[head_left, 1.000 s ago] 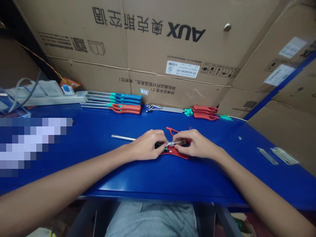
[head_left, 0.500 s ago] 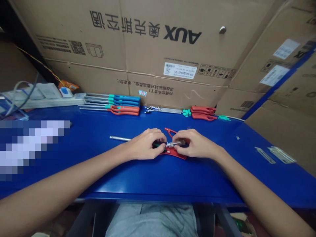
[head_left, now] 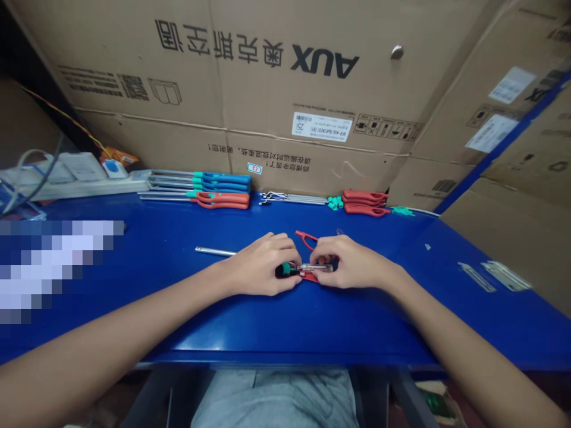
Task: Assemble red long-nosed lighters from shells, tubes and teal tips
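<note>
My left hand is closed around the front of a half-built long lighter, whose metal tube sticks out to the left beyond the wrist. Between thumb and fingers shows a green trigger. Beneath the fingertips lies a red handle shell, mostly covered by both hands. My right hand pinches a clear fuel tank with a metal valve end pointing left, held over the shell. Just behind the hands rests another red handle shell, partly hidden by the right fingers.
Finished lighters with blue and red handles line the back left. Metal tubes with wires, green pieces and red shells lie along the cardboard. Clear parts sit at right; a power strip at left.
The fuel tank has come down and lies straighter along the red shell. My left fingers have parted from the thumb somewhat, showing more green. The view has shifted slightly.
</note>
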Demonstrator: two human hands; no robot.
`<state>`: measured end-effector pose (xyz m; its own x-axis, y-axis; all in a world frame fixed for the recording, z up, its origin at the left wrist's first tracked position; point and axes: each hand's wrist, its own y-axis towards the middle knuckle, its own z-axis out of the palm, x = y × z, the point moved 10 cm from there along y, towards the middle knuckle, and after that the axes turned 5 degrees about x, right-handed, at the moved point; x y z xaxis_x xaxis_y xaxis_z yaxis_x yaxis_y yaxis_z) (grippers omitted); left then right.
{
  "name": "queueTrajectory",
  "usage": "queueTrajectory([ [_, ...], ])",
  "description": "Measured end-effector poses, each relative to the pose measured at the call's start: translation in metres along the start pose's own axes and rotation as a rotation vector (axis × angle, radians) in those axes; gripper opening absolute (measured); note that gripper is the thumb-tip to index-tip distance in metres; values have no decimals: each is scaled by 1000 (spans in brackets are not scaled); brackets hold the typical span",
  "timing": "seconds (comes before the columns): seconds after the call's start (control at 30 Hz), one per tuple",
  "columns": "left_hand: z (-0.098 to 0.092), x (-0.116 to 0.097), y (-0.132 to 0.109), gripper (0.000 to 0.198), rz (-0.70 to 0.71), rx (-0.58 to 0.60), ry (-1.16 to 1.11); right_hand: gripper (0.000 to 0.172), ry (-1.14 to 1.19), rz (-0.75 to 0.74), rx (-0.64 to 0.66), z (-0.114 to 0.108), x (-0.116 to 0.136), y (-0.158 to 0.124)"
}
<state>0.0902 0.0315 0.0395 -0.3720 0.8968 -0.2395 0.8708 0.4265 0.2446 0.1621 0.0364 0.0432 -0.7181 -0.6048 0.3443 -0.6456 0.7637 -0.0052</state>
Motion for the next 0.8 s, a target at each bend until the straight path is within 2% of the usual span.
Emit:
queueTrajectory([
  [0.33,0,-2,1,17,54,-23,-44,9,42,10,22,2,-2,0],
  [0.8,-2,-5,1,17,75,-44,-102,16,25,-7,27,2,-1,0],
])
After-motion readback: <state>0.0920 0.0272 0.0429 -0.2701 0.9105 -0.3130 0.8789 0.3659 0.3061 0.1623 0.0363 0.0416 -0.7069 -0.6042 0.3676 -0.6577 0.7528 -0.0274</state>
